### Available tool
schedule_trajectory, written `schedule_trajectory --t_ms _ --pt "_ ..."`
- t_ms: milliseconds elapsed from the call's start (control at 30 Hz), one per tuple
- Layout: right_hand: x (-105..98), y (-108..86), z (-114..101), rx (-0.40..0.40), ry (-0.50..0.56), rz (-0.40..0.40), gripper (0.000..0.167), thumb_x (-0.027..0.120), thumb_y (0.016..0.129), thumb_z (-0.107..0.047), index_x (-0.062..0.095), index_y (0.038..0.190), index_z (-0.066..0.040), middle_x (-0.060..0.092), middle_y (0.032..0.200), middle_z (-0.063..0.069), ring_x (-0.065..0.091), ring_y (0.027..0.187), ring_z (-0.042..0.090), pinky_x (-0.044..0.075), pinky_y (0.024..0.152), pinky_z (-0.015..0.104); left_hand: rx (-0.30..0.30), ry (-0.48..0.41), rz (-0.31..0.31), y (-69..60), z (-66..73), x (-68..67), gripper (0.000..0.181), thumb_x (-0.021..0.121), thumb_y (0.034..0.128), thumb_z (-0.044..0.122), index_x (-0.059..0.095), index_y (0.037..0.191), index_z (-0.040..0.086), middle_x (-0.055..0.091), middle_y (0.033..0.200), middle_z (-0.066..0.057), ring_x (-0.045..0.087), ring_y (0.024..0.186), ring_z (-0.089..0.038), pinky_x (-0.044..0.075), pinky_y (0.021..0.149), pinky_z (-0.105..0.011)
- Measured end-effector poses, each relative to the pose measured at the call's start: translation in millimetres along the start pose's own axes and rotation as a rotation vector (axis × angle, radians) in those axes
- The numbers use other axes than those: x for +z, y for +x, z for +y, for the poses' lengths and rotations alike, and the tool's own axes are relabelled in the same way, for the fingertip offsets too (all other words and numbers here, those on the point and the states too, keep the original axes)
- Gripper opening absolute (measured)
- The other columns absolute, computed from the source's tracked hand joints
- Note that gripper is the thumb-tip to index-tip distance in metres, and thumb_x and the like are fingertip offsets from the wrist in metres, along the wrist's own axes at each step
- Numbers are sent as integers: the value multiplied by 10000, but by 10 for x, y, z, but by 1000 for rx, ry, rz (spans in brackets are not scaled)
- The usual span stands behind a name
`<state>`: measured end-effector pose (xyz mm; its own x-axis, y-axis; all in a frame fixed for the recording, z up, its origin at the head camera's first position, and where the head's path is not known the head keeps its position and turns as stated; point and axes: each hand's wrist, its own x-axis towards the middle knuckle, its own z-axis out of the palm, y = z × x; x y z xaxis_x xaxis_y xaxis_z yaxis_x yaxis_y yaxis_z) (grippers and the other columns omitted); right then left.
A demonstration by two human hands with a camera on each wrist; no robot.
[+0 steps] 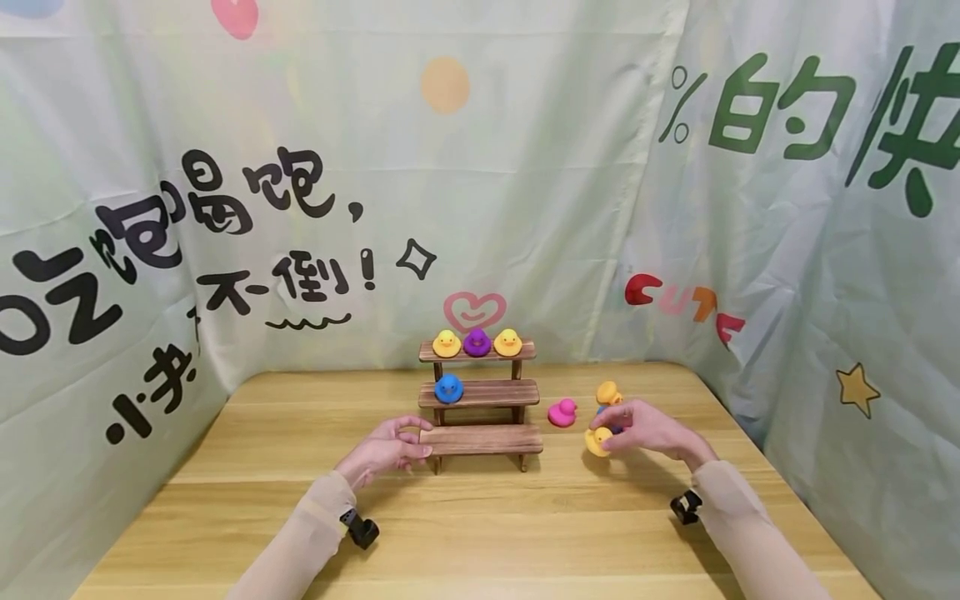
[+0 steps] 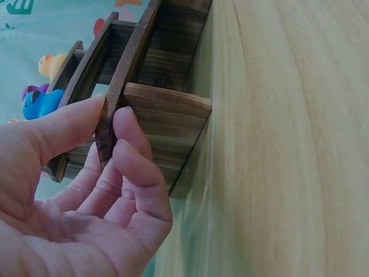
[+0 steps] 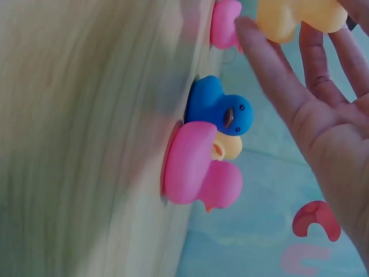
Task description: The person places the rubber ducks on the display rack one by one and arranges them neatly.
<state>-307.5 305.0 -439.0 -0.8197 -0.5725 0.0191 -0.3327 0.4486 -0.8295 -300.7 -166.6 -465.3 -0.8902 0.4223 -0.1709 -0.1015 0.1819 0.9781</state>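
Note:
A small wooden stand with three steps [image 1: 487, 439] is on the table. At the left end of its lowest step, my left hand [image 1: 384, 450] pinches the board's edge between thumb and fingers [image 2: 134, 135]. My right hand [image 1: 651, 431] holds a yellow rubber duck [image 1: 597, 442] raised off the table, right of the stand. Two yellow ducks flank a purple duck [image 1: 477, 342] on the top step. A blue duck [image 1: 448, 388] sits at the left of the middle step.
Between stand and right hand is a pink duck [image 1: 562, 412]. Another yellow duck [image 1: 608, 392] stands behind the right hand. The right wrist view shows a blue duck [image 3: 210, 104] beside a pink duck [image 3: 187, 164]. A printed cloth [image 1: 525, 208] surrounds the table's back and sides.

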Motion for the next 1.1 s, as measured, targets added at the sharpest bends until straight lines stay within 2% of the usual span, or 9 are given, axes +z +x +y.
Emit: schedule_trajectory --t_ms 67,233,333,500,633,833,1100 --pt "21 18 -7 4 17 4 320 747 862 -143 668 1136 4 628 1179 193 624 1006 56 556 826 220 -1 -2 6 -7 -7 4 521 714 860 66 475 1319 12 651 856 -35 637 763 -175 527 629 -256" --pt "72 62 -22 4 114 3 351 726 874 -108 617 1163 60 633 1109 202 653 922 112 606 795 420 -7 -1 13 -7 -8 14 502 715 859 69 491 1307 36 650 870 -42 637 774 -186 530 639 -263" --pt "96 88 -33 -2 138 30 348 716 879 -96 604 1168 62 636 1089 158 652 902 133 603 788 456 -11 -2 14 -8 -5 19 515 719 856 73 485 1314 28 651 878 -45 638 782 -189 532 650 -268" --pt "140 124 -98 -22 166 87 330 707 889 -109 602 1162 44 639 1101 136 644 912 146 601 798 462 -14 -13 16 -11 -4 19 520 721 853 68 484 1313 18 654 872 -42 639 775 -182 531 644 -262" --pt "177 147 -161 -56 191 124 311 681 915 -114 598 1162 56 633 1130 201 647 904 134 598 803 457 -12 -16 13 -12 -6 14 513 719 857 68 484 1310 17 650 862 -37 637 767 -175 525 633 -253" --pt "221 153 -233 -89 224 177 297 660 929 -92 606 1158 91 602 1204 285 653 929 93 605 801 363 -6 -1 12 -21 2 19 518 718 863 74 478 1317 9 641 861 -34 636 766 -176 526 631 -259" --pt "265 191 -312 -96 190 218 305 725 887 -145 648 1123 32 627 1237 226 644 1029 155 587 793 280 -5 -10 8 -16 -4 17 506 715 865 72 485 1313 24 646 852 -30 643 758 -176 532 621 -247"
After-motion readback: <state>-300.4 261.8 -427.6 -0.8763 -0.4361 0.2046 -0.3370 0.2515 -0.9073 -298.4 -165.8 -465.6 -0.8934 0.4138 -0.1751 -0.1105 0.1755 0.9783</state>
